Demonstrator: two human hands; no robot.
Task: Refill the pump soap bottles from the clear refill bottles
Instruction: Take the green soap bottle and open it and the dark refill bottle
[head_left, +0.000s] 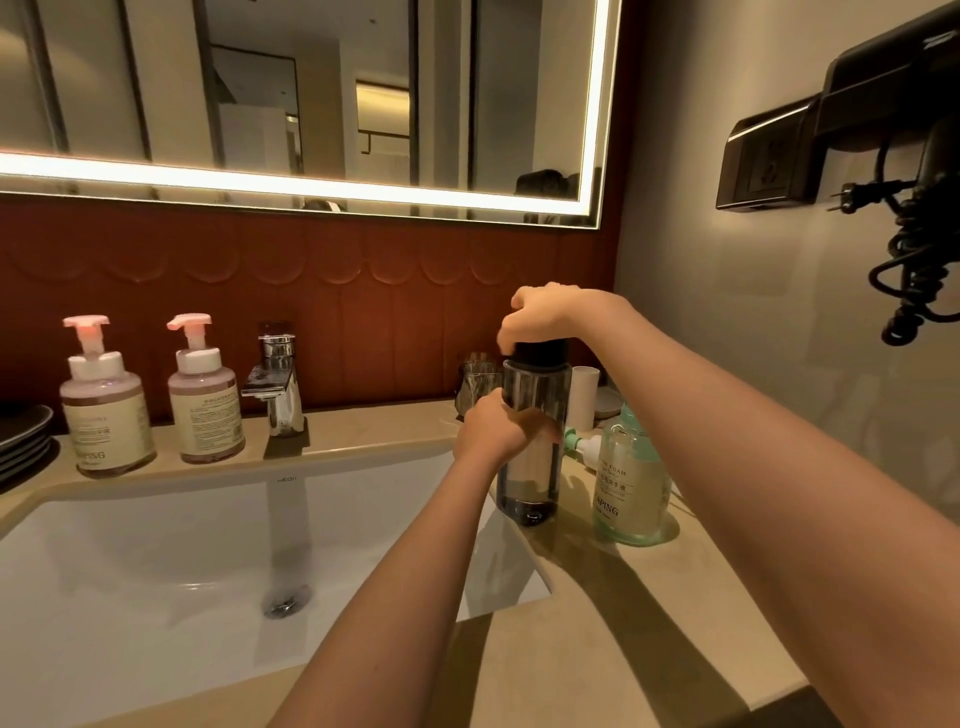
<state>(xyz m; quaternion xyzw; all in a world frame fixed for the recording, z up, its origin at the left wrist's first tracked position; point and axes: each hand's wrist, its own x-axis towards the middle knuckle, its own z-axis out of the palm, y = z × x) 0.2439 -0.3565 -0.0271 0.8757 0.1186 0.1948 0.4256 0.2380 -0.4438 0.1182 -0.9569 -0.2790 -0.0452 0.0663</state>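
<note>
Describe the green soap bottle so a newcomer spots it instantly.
Find the white sink; on the counter right of it, beside the black-capped clear refill bottle, stands the green soap bottle. Unlike the pink pump bottles left of the faucet, it is green-tinted and has no pump on top.

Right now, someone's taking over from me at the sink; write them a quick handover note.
Left hand grips the clear refill bottle by its body; right hand grips its black cap, still on.
Green pump bottle stands right of it, its pump seemingly lying behind.
Two pink pump bottles left of the tap, pumps on.
Done: cannot tell. Left: uncap, pour, refit pump.
</note>
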